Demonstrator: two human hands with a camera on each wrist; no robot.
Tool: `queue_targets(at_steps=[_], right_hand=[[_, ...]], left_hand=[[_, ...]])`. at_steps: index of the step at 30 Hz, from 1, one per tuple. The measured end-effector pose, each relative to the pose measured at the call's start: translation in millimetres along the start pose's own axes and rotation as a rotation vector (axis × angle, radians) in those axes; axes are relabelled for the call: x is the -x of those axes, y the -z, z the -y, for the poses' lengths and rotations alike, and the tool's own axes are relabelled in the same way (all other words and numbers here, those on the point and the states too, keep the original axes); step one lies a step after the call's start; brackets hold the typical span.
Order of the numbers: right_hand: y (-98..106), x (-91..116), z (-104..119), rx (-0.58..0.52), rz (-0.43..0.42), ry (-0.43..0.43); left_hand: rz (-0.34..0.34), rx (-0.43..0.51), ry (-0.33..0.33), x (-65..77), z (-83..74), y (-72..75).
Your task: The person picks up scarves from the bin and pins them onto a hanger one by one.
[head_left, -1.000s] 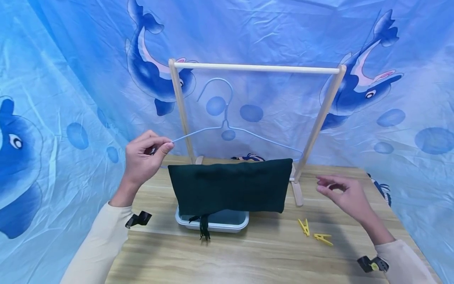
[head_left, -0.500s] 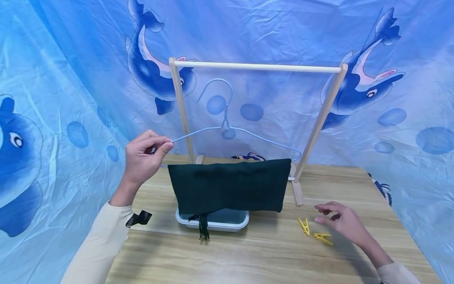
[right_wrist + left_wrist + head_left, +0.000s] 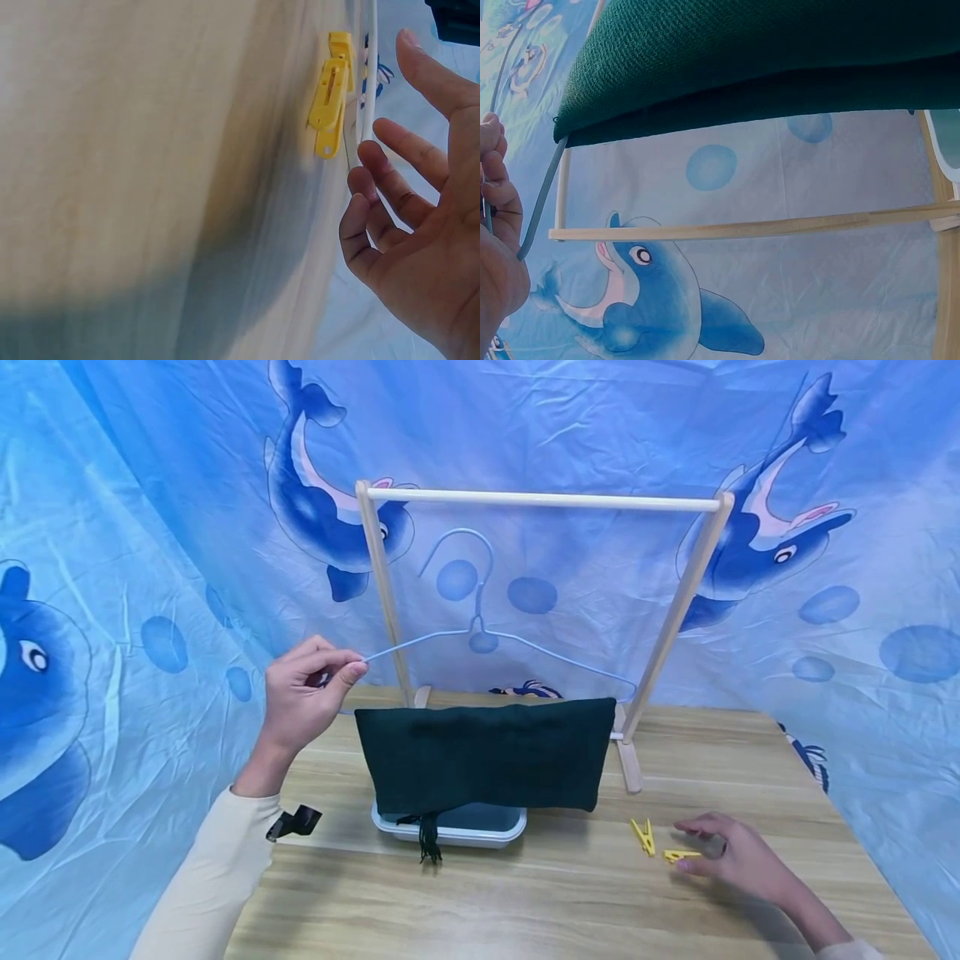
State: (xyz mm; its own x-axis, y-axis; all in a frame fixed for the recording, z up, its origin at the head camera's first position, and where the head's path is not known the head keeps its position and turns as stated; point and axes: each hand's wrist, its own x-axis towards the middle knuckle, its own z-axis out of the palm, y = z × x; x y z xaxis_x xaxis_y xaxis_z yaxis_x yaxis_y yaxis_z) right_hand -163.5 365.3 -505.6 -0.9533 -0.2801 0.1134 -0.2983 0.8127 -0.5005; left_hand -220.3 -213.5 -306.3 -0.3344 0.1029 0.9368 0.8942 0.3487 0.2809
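My left hand (image 3: 303, 702) pinches one shoulder of a light blue wire hanger (image 3: 553, 653) between thumb and fingers, holding it up over the table. Over the hanger's lower bar hangs a folded dark green scarf (image 3: 487, 760) with a dark fringe at its bottom; the left wrist view shows the bar (image 3: 544, 195) entering the fold of the scarf (image 3: 742, 67). Low at the right, my right hand (image 3: 746, 864) has thumb and fingers spread. Its thumb overlaps a yellow clothespin (image 3: 670, 855), and another yellow clothespin (image 3: 642, 838) lies just left of that one.
A wooden rack with a white top rail (image 3: 543, 500) stands behind the hanger. Below the scarf sits a white-rimmed basin (image 3: 457, 839), partly covered by it. The wooden table (image 3: 525, 910) meets a blue dolphin-print curtain (image 3: 600, 435) at the back and sides.
My right hand has come down from beside the scarf to the clothespins on the table. The left hand, hanger and scarf have stayed almost still.
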Motion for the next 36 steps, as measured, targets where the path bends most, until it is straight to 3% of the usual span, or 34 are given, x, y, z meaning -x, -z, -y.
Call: queue_targets(at_steps=[7, 12, 18, 25, 31, 36], right_hand=[[-3, 6, -4, 0.04, 0.092, -0.074], [-4, 9, -8, 0.01, 0.128, -0.121], [-6, 11, -12, -0.039, 0.095, -0.053], [-1, 8, -4, -0.108, 0.071, -0.044], [12, 1, 14, -0.149, -0.049, 0.102], [25, -6, 37, -0.162, -0.101, 0.192]], left_hand=[[0.007, -0.007, 0.01, 1.4, -1.1, -0.3], [0.019, -0.014, 0.017, 2.6, -1.6, -0.1], [0.02, -0.018, 0.012, 2.1, -0.3, -0.5], [0.02, -0.008, 0.0, -0.5, 1.1, -0.8], [0.017, -0.005, -0.001, -0.1, 0.3, -0.1], [0.014, -0.011, -0.003, 0.2, 0.4, 0.4]])
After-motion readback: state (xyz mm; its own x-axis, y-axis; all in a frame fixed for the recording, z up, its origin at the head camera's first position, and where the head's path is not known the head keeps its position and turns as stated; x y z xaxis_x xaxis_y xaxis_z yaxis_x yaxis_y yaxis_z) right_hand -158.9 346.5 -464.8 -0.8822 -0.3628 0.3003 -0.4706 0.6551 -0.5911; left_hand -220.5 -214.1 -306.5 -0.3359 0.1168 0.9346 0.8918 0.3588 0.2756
